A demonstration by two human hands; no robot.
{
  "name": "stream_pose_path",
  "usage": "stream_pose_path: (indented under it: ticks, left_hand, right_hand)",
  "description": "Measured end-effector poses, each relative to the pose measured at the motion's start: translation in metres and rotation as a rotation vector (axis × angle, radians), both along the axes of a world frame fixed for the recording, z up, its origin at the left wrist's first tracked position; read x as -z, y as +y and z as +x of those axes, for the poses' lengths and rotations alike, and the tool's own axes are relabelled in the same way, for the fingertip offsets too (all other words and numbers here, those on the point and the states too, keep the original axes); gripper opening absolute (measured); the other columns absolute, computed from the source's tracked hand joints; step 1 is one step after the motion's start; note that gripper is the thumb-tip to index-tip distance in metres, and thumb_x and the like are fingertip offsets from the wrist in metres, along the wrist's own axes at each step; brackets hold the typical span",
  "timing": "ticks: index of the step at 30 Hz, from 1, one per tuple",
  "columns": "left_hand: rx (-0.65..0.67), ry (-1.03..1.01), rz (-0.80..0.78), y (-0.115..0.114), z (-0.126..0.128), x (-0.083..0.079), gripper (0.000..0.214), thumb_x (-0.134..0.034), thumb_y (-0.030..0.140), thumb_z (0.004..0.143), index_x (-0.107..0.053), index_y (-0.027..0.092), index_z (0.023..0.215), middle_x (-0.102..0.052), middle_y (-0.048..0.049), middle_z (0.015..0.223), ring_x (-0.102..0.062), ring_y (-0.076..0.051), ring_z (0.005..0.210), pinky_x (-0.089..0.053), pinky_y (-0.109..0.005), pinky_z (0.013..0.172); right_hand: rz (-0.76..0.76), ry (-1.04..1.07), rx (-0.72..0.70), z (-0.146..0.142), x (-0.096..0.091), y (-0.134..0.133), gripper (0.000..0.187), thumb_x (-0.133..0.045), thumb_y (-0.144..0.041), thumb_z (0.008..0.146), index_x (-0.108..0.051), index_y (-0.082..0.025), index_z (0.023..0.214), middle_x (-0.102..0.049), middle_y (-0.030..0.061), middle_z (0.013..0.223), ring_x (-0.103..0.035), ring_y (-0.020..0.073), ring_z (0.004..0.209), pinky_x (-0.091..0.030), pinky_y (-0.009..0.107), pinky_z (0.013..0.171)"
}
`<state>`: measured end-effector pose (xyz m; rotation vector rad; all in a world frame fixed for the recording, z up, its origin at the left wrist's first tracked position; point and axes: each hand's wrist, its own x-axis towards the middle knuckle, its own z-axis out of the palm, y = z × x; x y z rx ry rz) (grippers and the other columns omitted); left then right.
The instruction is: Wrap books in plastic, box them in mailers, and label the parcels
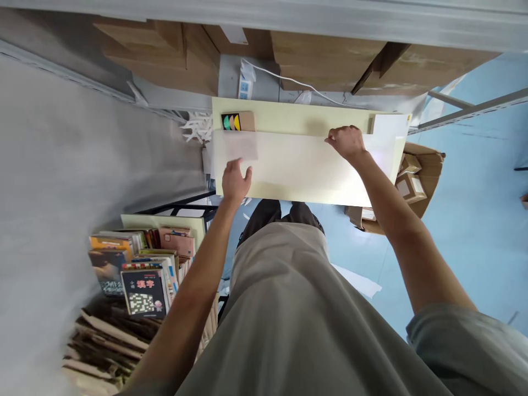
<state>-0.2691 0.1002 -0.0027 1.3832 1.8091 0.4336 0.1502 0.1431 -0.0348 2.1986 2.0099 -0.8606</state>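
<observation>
- Left hand (pixel 236 180): fingers parted, grasping nothing.
- Brown booklet (pixel 239 121): just beyond that nearer hand, partly under the translucent sheet (pixel 289 159).
- Sheet: long axis running left-right between both hands.
- Right hand (pixel 347 142): curled near its far edge; cannot tell if pinching.

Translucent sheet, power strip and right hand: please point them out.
Translucent sheet (pixel 292 159): head view, its middle.
Power strip (pixel 245 88): head view, its socket face.
Right hand (pixel 347 142): head view, back of the hand.

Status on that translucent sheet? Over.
Left hand open at sheet. Right hand curled at its far edge. Sheet partly covers brown item. White object right of right hand.
</observation>
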Motion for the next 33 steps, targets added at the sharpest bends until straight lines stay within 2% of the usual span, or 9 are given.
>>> stream_pose_path:
  ticks: [3,6,11,15,19,23,26,29,33]
  left_hand:
    - [0.184,-0.01,-0.056,0.04,0.0,0.024,0.09,-0.095,0.056,0.088,-0.066,0.019,0.164,-0.034,-0.0239,0.195,-0.015,-0.05,0.187,-0.012,-0.067,0.153]
    - [0.337,0.049,-0.135,0.061,-0.001,0.045,0.115,-0.096,0.063,0.085,-0.051,0.013,0.178,-0.018,-0.0292,0.199,-0.003,-0.057,0.187,-0.004,-0.078,0.149]
    - [0.421,0.1,-0.12,0.063,-0.029,0.057,0.115,-0.092,0.06,0.09,-0.045,0.012,0.184,-0.012,-0.0274,0.201,-0.001,-0.052,0.188,0.002,-0.07,0.151]
    - [0.387,0.08,-0.148,0.055,-0.06,0.056,0.111,-0.09,0.057,0.093,-0.045,0.013,0.184,-0.01,-0.0258,0.201,-0.001,-0.052,0.188,-0.002,-0.066,0.152]
    - [0.385,0.005,-0.153,0.053,-0.081,0.059,0.102,-0.089,0.052,0.096,-0.049,0.016,0.182,-0.014,-0.0239,0.201,-0.003,-0.05,0.189,-0.005,-0.066,0.152]
    - [0.424,-0.055,-0.143,0.056,-0.094,0.067,0.092,-0.086,0.043,0.098,-0.052,0.016,0.18,-0.016,-0.0236,0.201,-0.009,-0.048,0.189,-0.01,-0.063,0.152]
    - [0.387,-0.116,-0.142,0.058,-0.098,0.069,0.082,-0.086,0.036,0.097,-0.061,0.017,0.173,-0.021,-0.0219,0.2,-0.015,-0.048,0.188,-0.012,-0.063,0.152]
    - [0.243,-0.21,-0.114,0.066,-0.094,0.065,0.063,-0.085,0.032,0.097,-0.073,0.018,0.157,-0.033,-0.023,0.196,-0.023,-0.047,0.186,-0.013,-0.06,0.153]
    - [-0.038,-0.409,-0.053,0.102,-0.075,0.065,0.051,-0.091,0.03,0.094,-0.075,0.021,0.141,-0.047,-0.021,0.189,-0.021,-0.043,0.186,-0.016,-0.057,0.153]
  right_hand:
    - [0.052,0.036,0.027,-0.008,0.015,-0.003,0.035,-0.063,-0.041,0.119,-0.086,-0.015,0.119,-0.085,0.0216,0.127,-0.068,0.0396,0.138,-0.045,0.07,0.131]
    - [0.124,0.001,0.123,-0.026,0.017,-0.014,0.045,-0.062,-0.051,0.119,-0.078,-0.018,0.145,-0.072,0.0254,0.16,-0.054,0.0464,0.16,-0.042,0.078,0.135]
    - [0.129,-0.075,0.317,-0.092,0.017,-0.062,0.071,-0.056,-0.06,0.119,-0.049,-0.023,0.178,-0.034,0.0248,0.193,-0.024,0.0494,0.184,-0.042,0.082,0.136]
    - [-0.008,-0.047,0.373,-0.147,0.032,-0.108,0.079,-0.061,-0.061,0.116,-0.044,-0.025,0.184,-0.026,0.0232,0.198,-0.021,0.0459,0.186,-0.045,0.076,0.138]
    - [-0.082,-0.048,0.434,-0.169,0.043,-0.127,0.082,-0.064,-0.056,0.114,-0.042,-0.022,0.185,-0.022,0.0249,0.2,-0.017,0.0455,0.188,-0.043,0.074,0.14]
    - [-0.044,-0.093,0.52,-0.182,0.035,-0.109,0.073,-0.064,-0.053,0.113,-0.052,-0.019,0.176,-0.03,0.0274,0.196,-0.026,0.048,0.185,-0.043,0.076,0.139]
    - [0.026,-0.003,0.498,-0.213,0.024,-0.076,0.052,-0.058,-0.048,0.117,-0.069,-0.019,0.158,-0.06,0.0271,0.174,-0.055,0.0429,0.166,-0.05,0.066,0.135]
    - [-0.015,0.188,0.426,-0.261,0.02,-0.04,0.033,-0.059,-0.045,0.118,-0.078,-0.023,0.133,-0.081,0.0202,0.139,-0.074,0.0364,0.133,-0.06,0.054,0.121]
    - [-0.133,0.185,0.488,-0.312,0.027,-0.01,0.021,-0.071,-0.043,0.113,-0.074,-0.024,0.12,-0.084,0.0181,0.128,-0.074,0.0369,0.128,-0.062,0.05,0.11]
